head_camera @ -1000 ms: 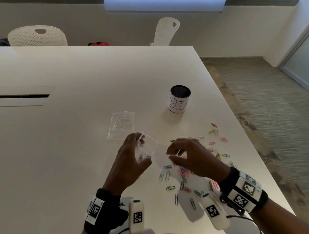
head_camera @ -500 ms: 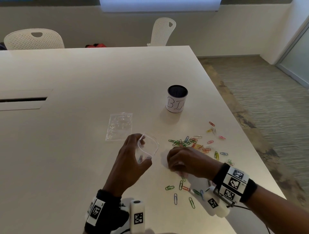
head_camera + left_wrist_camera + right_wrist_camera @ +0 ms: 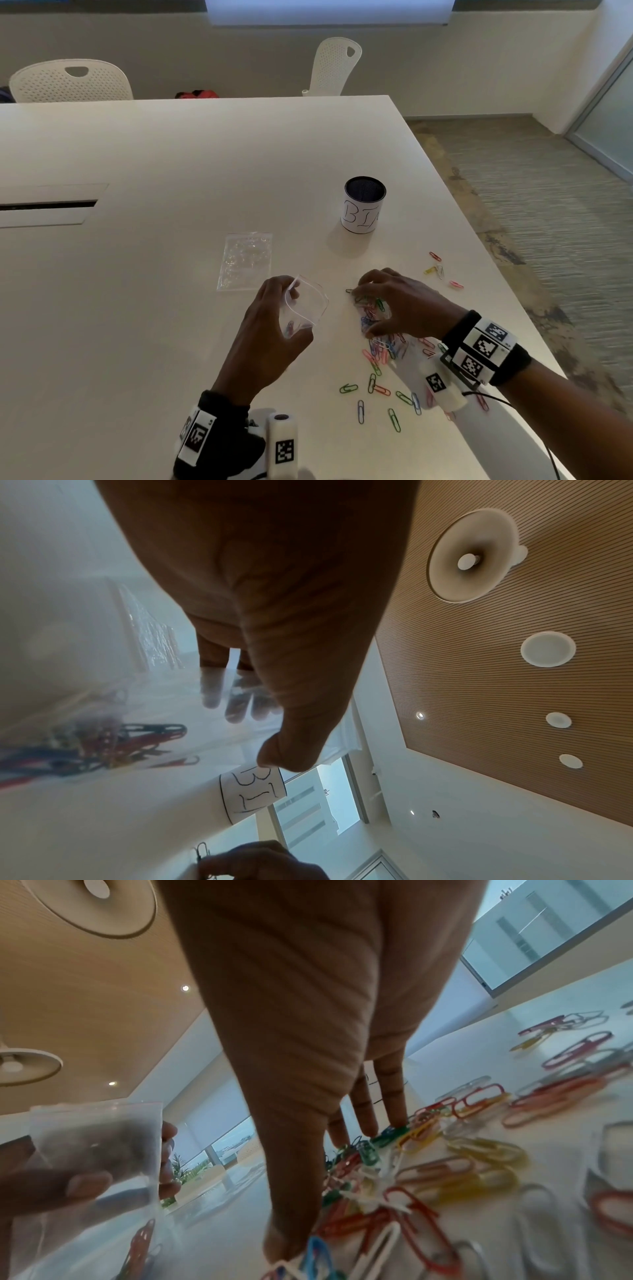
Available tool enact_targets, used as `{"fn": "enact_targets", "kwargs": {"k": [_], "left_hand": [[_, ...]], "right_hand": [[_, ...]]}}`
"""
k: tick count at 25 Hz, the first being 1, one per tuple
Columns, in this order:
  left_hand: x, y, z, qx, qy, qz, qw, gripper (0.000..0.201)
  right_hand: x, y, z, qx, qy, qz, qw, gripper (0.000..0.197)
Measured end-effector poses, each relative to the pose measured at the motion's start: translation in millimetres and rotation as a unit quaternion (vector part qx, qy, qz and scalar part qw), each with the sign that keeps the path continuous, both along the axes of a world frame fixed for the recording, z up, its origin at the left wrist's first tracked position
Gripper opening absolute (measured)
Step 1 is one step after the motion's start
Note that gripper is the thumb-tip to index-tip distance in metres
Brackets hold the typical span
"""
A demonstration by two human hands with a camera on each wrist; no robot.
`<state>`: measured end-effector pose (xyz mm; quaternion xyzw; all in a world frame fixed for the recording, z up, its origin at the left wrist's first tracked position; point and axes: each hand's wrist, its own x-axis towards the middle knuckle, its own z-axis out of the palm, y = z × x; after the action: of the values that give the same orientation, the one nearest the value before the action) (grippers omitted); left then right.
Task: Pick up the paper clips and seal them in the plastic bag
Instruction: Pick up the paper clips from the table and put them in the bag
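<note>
My left hand (image 3: pixel 267 335) grips a small clear plastic bag (image 3: pixel 305 308) upright with its mouth gaping; a few paper clips (image 3: pixel 103 745) lie in its bottom. Right of the bag, my right hand (image 3: pixel 394 301) arches over a heap of coloured paper clips (image 3: pixel 371 315). Its straight fingers (image 3: pixel 394 1096) press on the far side of the heap and the thumb (image 3: pixel 291 1231) on the near side. More clips (image 3: pixel 376 390) lie scattered toward me, and a few others (image 3: pixel 438 270) to the far right.
A second clear bag (image 3: pixel 245 262) lies flat on the white table (image 3: pixel 137 308) just beyond my left hand. A black mesh cup with a white label (image 3: pixel 364 205) stands farther back. The table's right edge (image 3: pixel 496 274) runs close to the clips.
My right hand has shifted a little away from me onto the heap of clips and spread its fingers over it. The left hand has kept the bag still.
</note>
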<state>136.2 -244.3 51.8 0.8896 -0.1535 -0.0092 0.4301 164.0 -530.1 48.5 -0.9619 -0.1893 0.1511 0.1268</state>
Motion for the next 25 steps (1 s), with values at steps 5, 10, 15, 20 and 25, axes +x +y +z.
{"fn": "enact_targets", "kwargs": {"k": [5,10,15,20,25], "left_hand": [[1,-1,-1,0.002,-0.002,0.004,1.0,0.057],[1,-1,-3,-0.002,-0.002,0.0,1.0,0.059],[0,-2,-3,0.004,-0.001,-0.003,1.0,0.059],[1,-2,-3,-0.003,-0.003,-0.007,1.0,0.059],[-1,-5,-1,-0.008,-0.006,-0.005,1.0,0.06]], "right_hand": [[-4,-1,-4,0.059,-0.032,0.01,0.998,0.023],[-10,2,3,0.012,-0.014,0.005,1.0,0.05],[-17,10,-8,0.03,-0.056,0.022,0.998,0.024],[-21,16,-7,0.002,-0.071,0.027,0.997,0.022],[-18,11,-3,0.054,-0.062,-0.013,0.997,0.01]]}}
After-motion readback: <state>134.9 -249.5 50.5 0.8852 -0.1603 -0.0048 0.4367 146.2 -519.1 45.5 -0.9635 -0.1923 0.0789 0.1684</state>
